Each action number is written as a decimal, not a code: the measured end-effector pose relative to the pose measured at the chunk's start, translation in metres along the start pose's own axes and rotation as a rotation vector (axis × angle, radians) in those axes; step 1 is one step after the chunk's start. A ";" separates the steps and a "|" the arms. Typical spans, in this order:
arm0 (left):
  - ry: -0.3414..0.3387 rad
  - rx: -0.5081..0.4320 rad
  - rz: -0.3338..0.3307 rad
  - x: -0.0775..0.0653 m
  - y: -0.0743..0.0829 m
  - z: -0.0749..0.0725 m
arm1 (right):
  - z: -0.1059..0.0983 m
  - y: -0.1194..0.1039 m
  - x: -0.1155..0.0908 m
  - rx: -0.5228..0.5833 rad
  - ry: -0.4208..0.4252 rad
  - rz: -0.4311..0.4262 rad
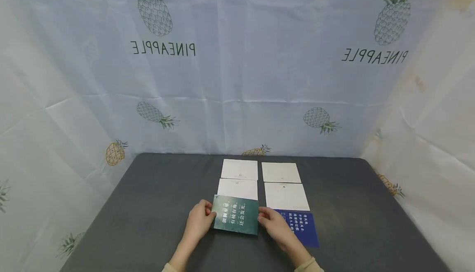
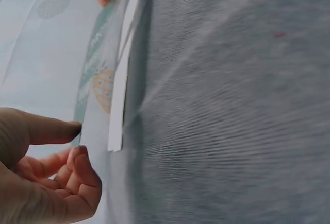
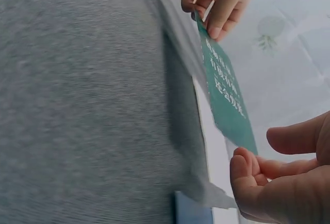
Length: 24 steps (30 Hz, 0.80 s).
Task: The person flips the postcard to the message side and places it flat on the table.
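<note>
A green postcard point(image 1: 237, 228) with white writing is raised and tilted above the dark table. My left hand point(image 1: 197, 221) pinches its left edge between thumb and fingers. At the opposite edge, the curled fingers of my right hand point(image 1: 275, 227) touch the postcard; the right wrist view shows that thumb point(image 3: 291, 137) standing a little off it. Partly covered by my right hand and wrist lies a blue postcard point(image 1: 309, 230), also lettered in white. Beyond the green postcard, a white postcard point(image 1: 237, 188) lies on the table, its near edge hidden.
More white postcards lie flat: one at the far left point(image 1: 240, 169), another at the far right point(image 1: 281, 172), and one just beyond the blue postcard point(image 1: 286, 196). They form two columns on the dark tabletop point(image 1: 156, 206). A pineapple-print curtain point(image 1: 237, 74) surrounds the back and sides.
</note>
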<state>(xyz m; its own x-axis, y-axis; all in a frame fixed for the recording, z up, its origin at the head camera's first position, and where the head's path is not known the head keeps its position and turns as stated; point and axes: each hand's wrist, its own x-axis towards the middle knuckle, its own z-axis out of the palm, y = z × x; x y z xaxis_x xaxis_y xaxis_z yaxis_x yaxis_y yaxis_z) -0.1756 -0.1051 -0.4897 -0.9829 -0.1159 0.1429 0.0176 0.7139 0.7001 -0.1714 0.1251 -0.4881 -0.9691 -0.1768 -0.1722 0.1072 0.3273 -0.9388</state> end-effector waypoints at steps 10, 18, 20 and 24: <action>0.096 -0.082 0.025 0.006 0.011 -0.012 | -0.008 -0.020 -0.005 0.066 0.061 -0.070; 0.087 -0.239 -0.036 0.008 0.011 -0.013 | -0.009 -0.022 -0.003 0.175 0.148 -0.080; 0.086 -0.276 -0.043 0.008 0.011 -0.013 | -0.009 -0.021 -0.002 0.213 0.174 -0.073; 0.099 -0.292 -0.055 0.010 0.008 -0.012 | -0.010 -0.018 0.000 0.234 0.229 -0.058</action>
<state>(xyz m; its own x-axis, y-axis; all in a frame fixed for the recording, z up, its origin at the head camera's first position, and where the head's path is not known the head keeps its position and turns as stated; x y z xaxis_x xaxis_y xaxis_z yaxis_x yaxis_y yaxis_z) -0.1830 -0.1091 -0.4743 -0.9615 -0.2257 0.1565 0.0306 0.4780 0.8778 -0.1753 0.1281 -0.4684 -0.9970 0.0333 -0.0698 0.0727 0.0963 -0.9927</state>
